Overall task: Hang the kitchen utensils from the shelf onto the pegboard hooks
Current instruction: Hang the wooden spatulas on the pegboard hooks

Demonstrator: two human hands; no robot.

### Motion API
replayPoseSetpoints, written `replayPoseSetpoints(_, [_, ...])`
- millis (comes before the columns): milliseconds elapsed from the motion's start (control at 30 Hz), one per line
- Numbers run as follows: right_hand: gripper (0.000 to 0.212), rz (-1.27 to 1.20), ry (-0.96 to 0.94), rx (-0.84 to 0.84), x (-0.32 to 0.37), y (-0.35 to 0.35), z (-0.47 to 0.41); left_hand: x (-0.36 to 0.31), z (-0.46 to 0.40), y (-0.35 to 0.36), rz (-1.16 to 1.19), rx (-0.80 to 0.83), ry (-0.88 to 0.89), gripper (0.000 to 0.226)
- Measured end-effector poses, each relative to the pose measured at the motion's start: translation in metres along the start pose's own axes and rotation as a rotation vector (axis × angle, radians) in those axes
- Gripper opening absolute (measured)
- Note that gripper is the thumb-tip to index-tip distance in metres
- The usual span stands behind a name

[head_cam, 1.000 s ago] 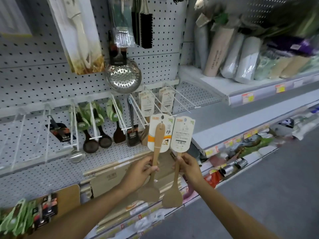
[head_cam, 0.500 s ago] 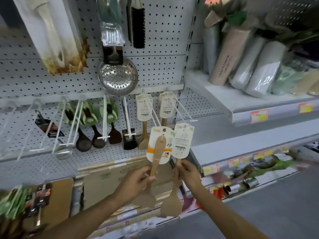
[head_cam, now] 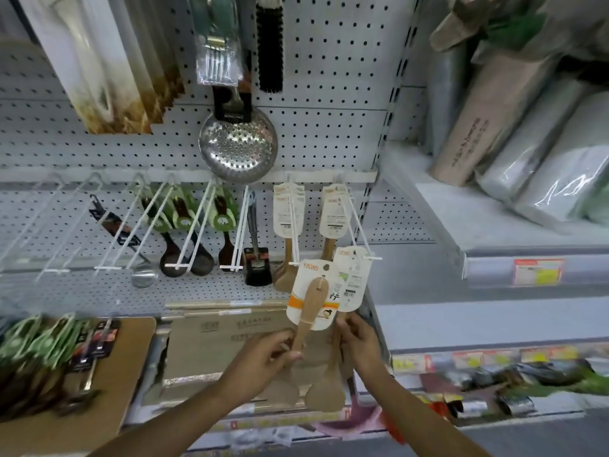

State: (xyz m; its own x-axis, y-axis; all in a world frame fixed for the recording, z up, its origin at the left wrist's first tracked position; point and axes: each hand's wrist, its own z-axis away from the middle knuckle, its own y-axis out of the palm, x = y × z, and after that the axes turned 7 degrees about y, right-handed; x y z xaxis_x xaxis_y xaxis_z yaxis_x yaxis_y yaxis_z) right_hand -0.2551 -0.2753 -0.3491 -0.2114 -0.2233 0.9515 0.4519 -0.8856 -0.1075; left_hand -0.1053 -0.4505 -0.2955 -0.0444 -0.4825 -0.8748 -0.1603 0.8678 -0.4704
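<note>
- I see the white pegboard [head_cam: 329, 77] filling the wall ahead, with a row of long white wire hooks [head_cam: 184, 232] jutting out from a rail across its middle.
- To the right, a grey shelf [head_cam: 478, 219] carries wrapped rolls [head_cam: 527, 166]; one brown roll has a column of dark characters I cannot read. Price tags in red and yellow sit on the shelf edges, too blurred to read.
- A steel skimmer [head_cam: 238, 147] hangs up high; its black handle sleeve bears small pale lettering I cannot make out.
- Flat brown boards [head_cam: 230, 344] lie below the hooks, stamped with faint characters.
- Dark ladles with green cards [head_cam: 184, 219] hang on the middle hooks, and wooden spatulas already hung [head_cam: 288, 219] show white cards with barcodes.
- My left hand [head_cam: 263, 361] grips the handle of a wooden spatula [head_cam: 309, 308], fingers curled round it; its white card has an orange band, a red-orange logo on top and a Chinese character.
- My right hand [head_cam: 361, 341] pinches the handle of a second spatula [head_cam: 329, 390], whose card [head_cam: 352, 278] shows a barcode and touches the tip of the rightmost hook [head_cam: 362, 245]; I cannot tell if the hole is threaded.
</note>
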Motion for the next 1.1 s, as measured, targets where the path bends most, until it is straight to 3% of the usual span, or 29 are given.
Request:
replayPoseSetpoints(267, [0.025,0.063,-0.027,0.010,0.030,-0.005,-0.064,-0.006,-0.004,0.005,-0.010,-0.042,-0.025,0.022])
replayPoseSetpoints(367, [0.015,0.181,0.029,-0.012,0.046,0.000,-0.084,-0.004,0.000,0.006,-0.017,-0.057,-0.039,0.023])
replayPoseSetpoints(467, [0.030,0.233,-0.030,-0.056,0.059,0.000,-0.098,0.001,0.003,0.005,-0.051,-0.060,-0.049,0.022])
replayPoseSetpoints(633, [0.017,0.187,-0.049,-0.078,0.069,0.002,-0.105,0.008,0.006,0.003,-0.064,-0.047,-0.063,0.033])
replayPoseSetpoints(767, [0.023,0.300,-0.012,-0.080,0.068,0.006,-0.091,0.010,0.007,0.005,-0.027,-0.038,-0.069,0.028])
replayPoseSetpoints(833, [0.012,0.527,0.045,0.031,0.065,0.005,-0.076,0.013,0.007,0.006,-0.015,-0.032,-0.078,0.026])
replayPoseSetpoints(867, [0.017,0.588,0.095,0.133,0.065,0.002,-0.063,0.015,0.008,0.007,-0.010,-0.027,-0.084,0.026])
replayPoseSetpoints(933, [0.042,0.554,-0.021,0.343,0.054,-0.002,-0.041,0.019,0.009,0.011,0.000,-0.028,-0.091,0.023])
replayPoseSetpoints(967, [0.046,0.424,-0.008,0.373,0.046,-0.005,-0.035,0.019,0.010,0.013,0.016,-0.028,-0.095,0.020])
replayPoseSetpoints(1033, [0.044,0.471,-0.066,0.536,0.029,-0.007,-0.013,0.022,0.012,0.017,0.054,-0.036,-0.114,0.012])
replayPoseSetpoints(1100, [0.051,0.393,0.043,0.490,0.028,0.003,0.004,0.027,0.014,0.022,0.076,-0.047,-0.135,0.009])
